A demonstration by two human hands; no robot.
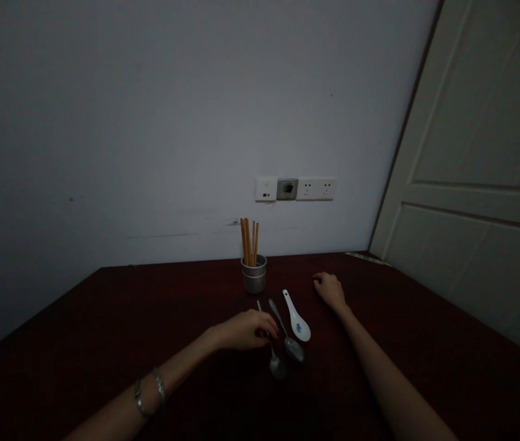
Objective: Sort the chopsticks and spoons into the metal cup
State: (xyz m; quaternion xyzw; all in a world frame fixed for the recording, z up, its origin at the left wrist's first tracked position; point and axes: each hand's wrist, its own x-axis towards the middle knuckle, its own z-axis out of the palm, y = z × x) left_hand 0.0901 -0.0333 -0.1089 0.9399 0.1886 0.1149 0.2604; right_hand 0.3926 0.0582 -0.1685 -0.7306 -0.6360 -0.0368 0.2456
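My left hand (253, 329) is closed on the handle of a small metal spoon (277, 367), whose bowl points toward me. Just right of it a larger metal spoon (293, 349) lies on the dark red table, and beyond that a white ceramic spoon (299, 326) with a blue mark. Behind the spoons stands a metal cup (254, 280) holding several wooden chopsticks (250, 242). My right hand (329, 290) rests on the table to the right of the white spoon, its fingers curled; whether anything is under them is hidden.
The table (186, 294) meets a pale wall at the back. Sockets and a switch (294, 189) are on that wall above the cup. A light panelled door (475, 245) leans into view on the right, and a patterned strip (367, 258) lies at the table's back right edge.
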